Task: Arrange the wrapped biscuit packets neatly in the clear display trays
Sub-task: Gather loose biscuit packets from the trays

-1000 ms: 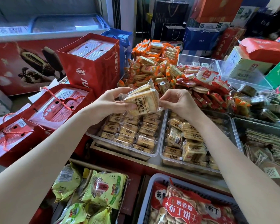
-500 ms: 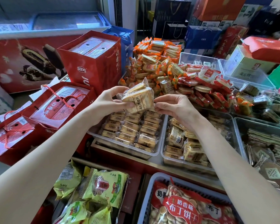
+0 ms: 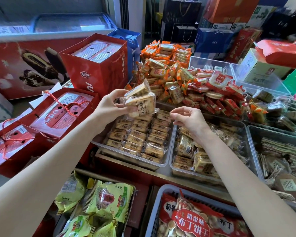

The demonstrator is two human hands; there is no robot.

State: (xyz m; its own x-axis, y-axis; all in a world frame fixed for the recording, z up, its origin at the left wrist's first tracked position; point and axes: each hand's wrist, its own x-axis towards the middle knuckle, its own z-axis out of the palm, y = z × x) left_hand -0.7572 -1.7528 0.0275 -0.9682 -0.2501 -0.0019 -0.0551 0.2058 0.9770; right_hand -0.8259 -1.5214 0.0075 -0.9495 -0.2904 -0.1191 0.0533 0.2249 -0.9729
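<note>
Clear crinkly film wraps the packets (image 3: pixel 140 101) that the left hand (image 3: pixel 112 107) grips: a small stack of pale square biscuits, thumb on the near face and fingers curled behind, held above the far edge of the left tray (image 3: pixel 132 139). A second ago both hands were on that stack; now the right hand (image 3: pixel 189 119) has let go and dropped away toward 4 o'clock, its fingers loosely curled and holding nothing, hovering over the seam between the two trays. By my reading the stack is squared up and the left hand alone carries it, so the next step is probably to lay it into a row.

The left tray is a shallow clear plastic box already filled with tidy rows of flat, rectangular packets, their labels facing up. The right tray (image 3: pixel 249 134), at 3 o'clock of it, holds the same sort of packets in a loose, tilted jumble, so that one needs more work. Both sit on a metal-edged counter (image 3: pixel 162 173). At 12 o'clock a heap of orange-and-red foil packs (image 3: pixel 162 69) glints, soft and slippery-looking. Red paper gift bags (image 3: pixel 99 64) with cord handles stand at 10 o'clock.
</note>
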